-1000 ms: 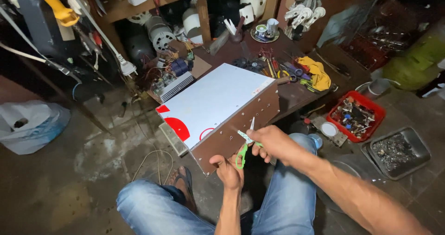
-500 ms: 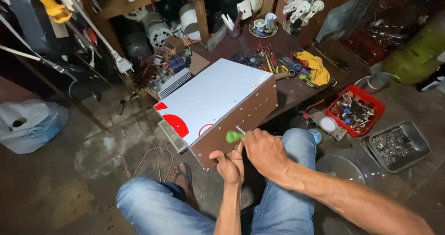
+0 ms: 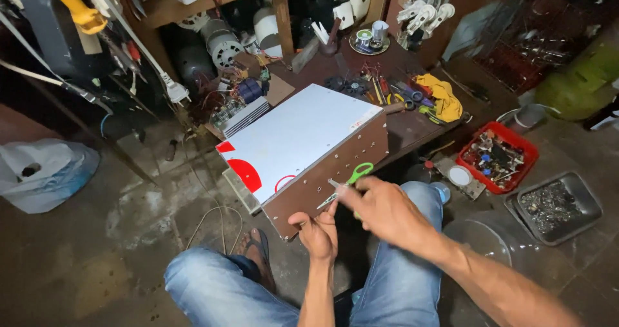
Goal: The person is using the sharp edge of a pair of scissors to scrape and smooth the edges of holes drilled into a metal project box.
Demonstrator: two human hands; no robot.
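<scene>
Both hands meet at the near side of the box. My right hand (image 3: 387, 214) pinches the green-handled scissors (image 3: 348, 182), fingers closed on them, blades pointing toward 8 o'clock at the brown side panel (image 3: 329, 175). My left hand (image 3: 317, 233) sits just below, fingers curled against the panel's lower edge; I cannot tell whether it grips anything small.

The box (image 3: 296, 137) lies tilted across a low bench (image 3: 412, 130), white top up with red marks at its 7 o'clock corner, brown side facing me and dotted with small holes or screws.

Step in hand, as I judge it: working a fastener or seam on that side panel with the scissor tip while the left hand steadies the box. Next move seems to call for a firm brace from the left hand and the tip seated squarely, so it does not skid across the panel toward my fingers.

Around: yellow rag (image 3: 442, 95) and hand tools at 1 o'clock, red tray (image 3: 525, 149) of parts at 3 o'clock, metal pan (image 3: 590, 204) just beyond it, white bag (image 3: 45, 172) at 9 o'clock. My knees frame the bottom of view.
</scene>
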